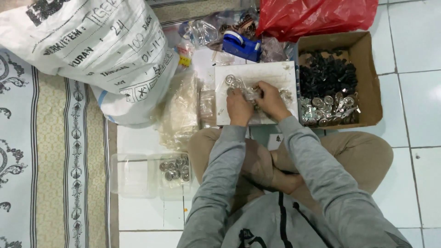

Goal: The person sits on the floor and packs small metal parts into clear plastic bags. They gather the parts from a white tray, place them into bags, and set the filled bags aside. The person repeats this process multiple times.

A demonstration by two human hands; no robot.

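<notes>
I sit cross-legged on a tiled floor. Both hands work over a white board (271, 73) lying in front of my knees. My left hand (239, 106) and my right hand (270, 98) are close together, fingers closed around a small clear plastic bag (251, 94) with round metal pieces in it. A few loose round metal parts (232, 81) lie on the board just above my left hand.
A cardboard box (371, 78) on the right holds black parts and silver metal parts. A clear plastic tub (138, 174) with round metal pieces sits at left. A large white sack (92, 46), a blue tape dispenser (241, 45), a red plastic bag (312, 16) and a patterned mat (50, 151) surround me.
</notes>
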